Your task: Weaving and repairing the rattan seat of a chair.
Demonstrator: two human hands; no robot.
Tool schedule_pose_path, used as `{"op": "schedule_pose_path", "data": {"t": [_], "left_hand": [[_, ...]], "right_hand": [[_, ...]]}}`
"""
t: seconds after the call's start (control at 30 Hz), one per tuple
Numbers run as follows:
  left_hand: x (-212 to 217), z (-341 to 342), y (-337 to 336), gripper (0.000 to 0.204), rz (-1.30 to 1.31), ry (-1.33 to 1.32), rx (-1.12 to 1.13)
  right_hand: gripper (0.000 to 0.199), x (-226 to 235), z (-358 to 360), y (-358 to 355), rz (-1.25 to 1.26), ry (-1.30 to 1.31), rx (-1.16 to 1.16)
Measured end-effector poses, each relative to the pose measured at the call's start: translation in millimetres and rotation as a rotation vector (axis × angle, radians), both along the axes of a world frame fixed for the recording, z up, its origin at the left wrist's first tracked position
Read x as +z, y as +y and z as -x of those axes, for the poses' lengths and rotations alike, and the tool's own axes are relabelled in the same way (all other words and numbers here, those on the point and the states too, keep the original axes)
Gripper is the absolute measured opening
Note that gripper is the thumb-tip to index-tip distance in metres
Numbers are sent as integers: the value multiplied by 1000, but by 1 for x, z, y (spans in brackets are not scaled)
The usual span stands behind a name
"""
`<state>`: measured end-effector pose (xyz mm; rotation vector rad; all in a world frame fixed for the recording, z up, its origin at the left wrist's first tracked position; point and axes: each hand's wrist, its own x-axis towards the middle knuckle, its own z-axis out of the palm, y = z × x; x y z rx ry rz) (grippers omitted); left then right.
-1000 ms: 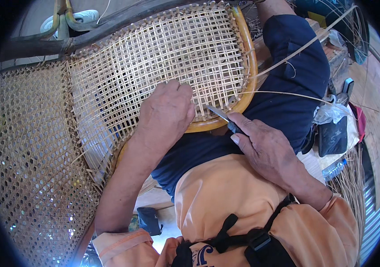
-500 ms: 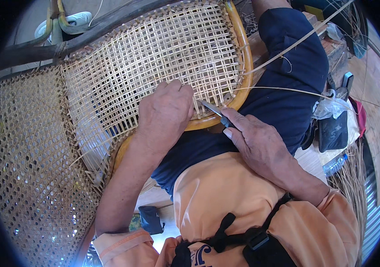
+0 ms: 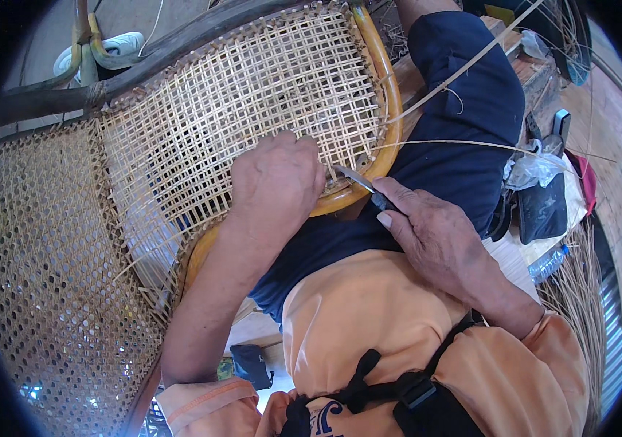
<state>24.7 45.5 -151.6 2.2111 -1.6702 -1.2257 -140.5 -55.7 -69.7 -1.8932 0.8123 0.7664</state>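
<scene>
A panel of pale woven cane [image 3: 252,87] is stretched inside a glossy yellow-brown rattan frame [image 3: 392,87], which lies across my lap. My left hand [image 3: 279,178] rests on the weave near the frame's near curve. Its fingers are curled under, and whatever they pinch is hidden beneath them. In my right hand [image 3: 438,233] is a small knife [image 3: 357,179] with a dark handle. Its blade points left to the edge of the weave, close beside my left fingers. Two long loose cane strands [image 3: 464,71] run off the panel to the right.
An older, darker cane panel [image 3: 48,247] adjoins on the left, with a dark wooden bar [image 3: 41,98] behind. On the right are a plastic bag [image 3: 533,171], a dark pouch [image 3: 544,211], a plastic bottle [image 3: 548,266] and a bundle of cane strips [image 3: 577,306].
The chair panel sits slightly further left in view. Both hands have shifted a little to the right along the near edge of the weave, the knife still in my right hand.
</scene>
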Motion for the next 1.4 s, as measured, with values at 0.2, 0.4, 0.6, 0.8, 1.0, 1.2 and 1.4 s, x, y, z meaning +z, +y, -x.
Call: {"op": "schedule_pose_path", "data": {"t": [0.2,0.4,0.6,0.8,1.0,1.2,1.4], "left_hand": [[-4,1,-3,12,-14,-25,-44],[-6,3,-2,10,35,7,-29],[-9,4,0,12,38,5,3],[-9,5,0,12,40,0,11],[-7,-1,11,7,129,84,119],[-10,8,4,6,210,72,114],[-9,6,2,7,160,8,14]], "right_hand": [[38,-2,-3,-4,-6,44,43],[37,-7,1,0,-6,52,28],[37,-10,4,5,-24,33,-37],[37,-7,1,4,-71,94,-98],[40,-4,3,0,-86,73,-91],[38,-11,5,-2,31,-26,5],[40,-14,-4,-5,-66,93,-35]]}}
